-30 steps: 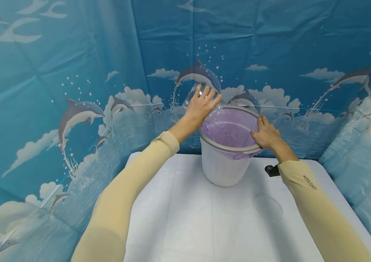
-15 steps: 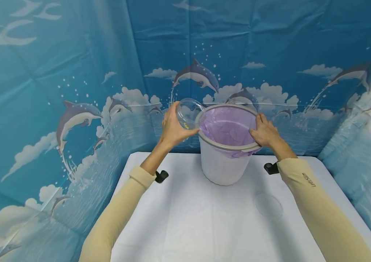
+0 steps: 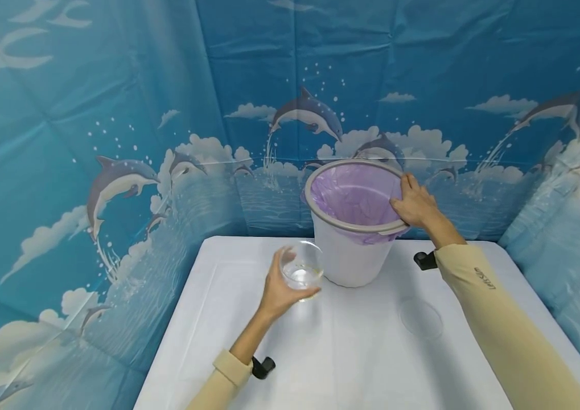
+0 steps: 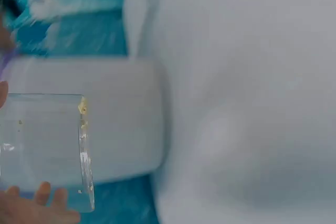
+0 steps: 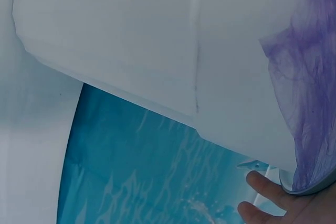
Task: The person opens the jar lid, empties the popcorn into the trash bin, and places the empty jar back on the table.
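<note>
A clear plastic jar (image 3: 302, 267) without a lid is gripped by my left hand (image 3: 280, 287), just above the table and in front of the bin. A few yellowish bits cling near the bottom of the jar (image 4: 44, 140) in the left wrist view. My right hand (image 3: 415, 202) holds the grey rim of the white bin (image 3: 352, 259), with the thumb inside and the fingers outside. Lining the bin is a purple plastic bag (image 3: 356, 191), whose edge hangs over the rim. In the right wrist view, fingertips (image 5: 260, 182) show beyond the rim.
A thin clear round lid (image 3: 421, 319) lies flat on the white table (image 3: 351, 359), to the right. Blue dolphin-printed sheeting (image 3: 249, 68) hangs behind the table and along both sides. Each wrist carries a small black camera mount (image 3: 263, 367).
My left hand has brought the jar away from over the bin's left rim, turned it, and lowered it toward the table. The right hand stays on the rim.
</note>
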